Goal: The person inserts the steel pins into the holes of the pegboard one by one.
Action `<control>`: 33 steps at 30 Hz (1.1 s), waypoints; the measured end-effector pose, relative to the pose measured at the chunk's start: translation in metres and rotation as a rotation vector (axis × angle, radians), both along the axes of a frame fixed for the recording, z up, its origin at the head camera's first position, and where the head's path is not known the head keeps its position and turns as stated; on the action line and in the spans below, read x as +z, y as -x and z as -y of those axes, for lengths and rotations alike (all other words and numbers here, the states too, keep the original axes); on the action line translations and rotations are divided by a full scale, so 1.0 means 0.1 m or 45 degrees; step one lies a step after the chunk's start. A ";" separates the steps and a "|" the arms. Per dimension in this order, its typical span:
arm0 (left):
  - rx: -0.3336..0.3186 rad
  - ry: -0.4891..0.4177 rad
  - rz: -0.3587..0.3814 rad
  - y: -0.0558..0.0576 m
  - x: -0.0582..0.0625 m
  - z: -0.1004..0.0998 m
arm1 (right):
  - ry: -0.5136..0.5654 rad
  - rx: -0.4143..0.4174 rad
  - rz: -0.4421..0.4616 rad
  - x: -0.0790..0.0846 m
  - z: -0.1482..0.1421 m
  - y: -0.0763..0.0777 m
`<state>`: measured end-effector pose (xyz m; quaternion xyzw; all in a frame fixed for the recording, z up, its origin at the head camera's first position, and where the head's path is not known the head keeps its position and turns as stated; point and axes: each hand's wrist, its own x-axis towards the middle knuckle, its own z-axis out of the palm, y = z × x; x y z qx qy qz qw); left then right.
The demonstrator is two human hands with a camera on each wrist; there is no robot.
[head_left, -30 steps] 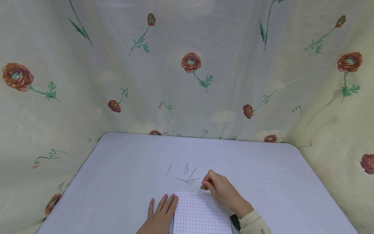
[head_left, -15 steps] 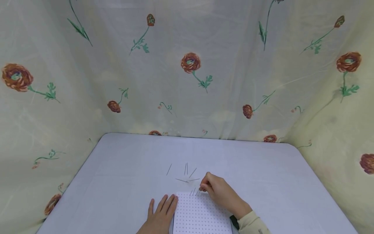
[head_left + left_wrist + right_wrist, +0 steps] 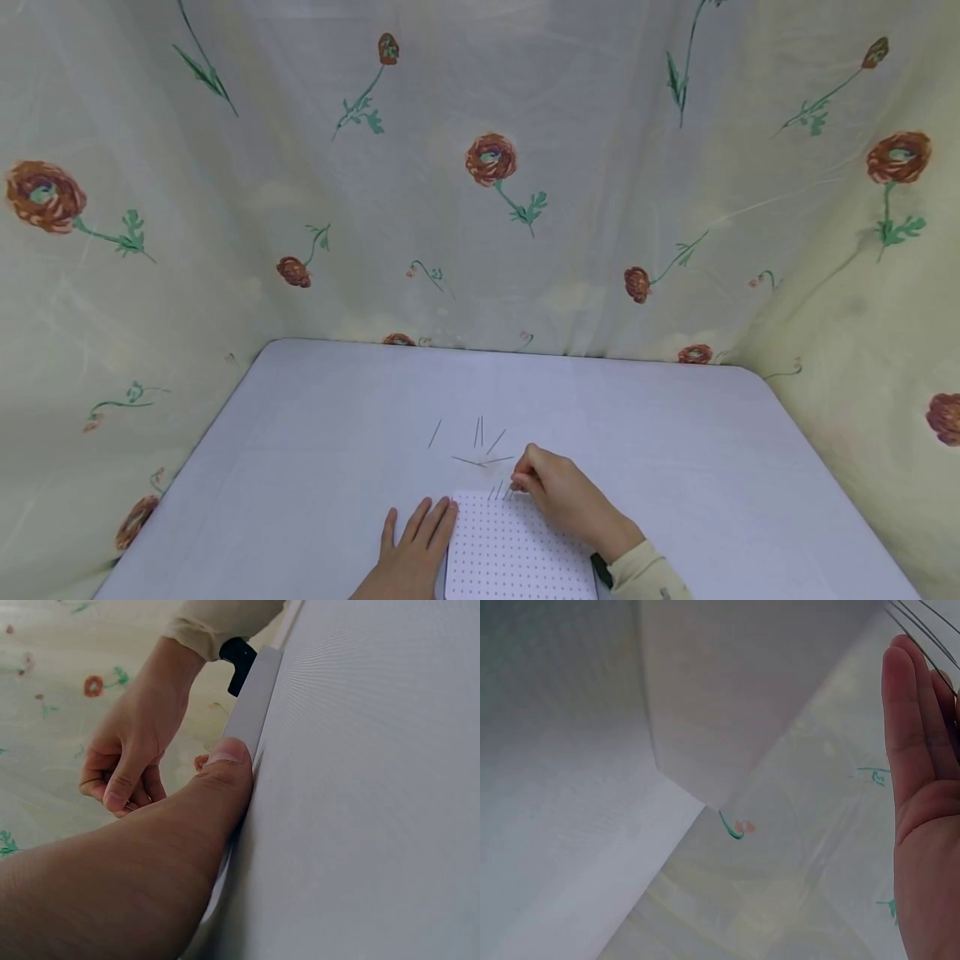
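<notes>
A white board (image 3: 517, 546) covered in rows of small dots or holes lies at the table's front. My left hand (image 3: 412, 546) rests along its left edge with the fingers stretched out; the left wrist view shows the thumb (image 3: 229, 754) against the board's side. At the far edge, my right hand (image 3: 566, 496) has thumb and fingertips pinched together on a thin, dark, needle-like rod, mostly hidden by the fingers. Just left of them, a few similar rods (image 3: 495, 492) stand slanting in a row at that edge. In the right wrist view, several rods (image 3: 926, 631) cross above the fingers.
Beyond the board, several loose thin rods (image 3: 495, 442) lie scattered on the white table (image 3: 337, 433). Flower-patterned curtains (image 3: 562, 275) hang behind the table and on both sides. A black object (image 3: 602, 571) shows by the right sleeve (image 3: 648, 571).
My right hand has shifted slightly left and toward the board, its fingertips still pinched. The left hand and the loose rods have stayed in place.
</notes>
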<state>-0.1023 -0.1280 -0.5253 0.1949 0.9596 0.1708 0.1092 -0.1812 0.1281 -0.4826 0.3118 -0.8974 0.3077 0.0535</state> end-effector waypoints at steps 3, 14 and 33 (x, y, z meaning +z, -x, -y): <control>0.000 0.002 0.017 0.00 0.00 0.00 | -0.004 0.004 -0.011 0.00 0.00 0.00; -0.001 -0.010 -0.005 0.00 0.00 0.00 | -0.034 0.015 0.009 0.01 -0.01 0.00; 0.006 -0.008 -0.003 0.00 -0.02 0.00 | -0.064 0.050 0.013 -0.04 -0.03 0.02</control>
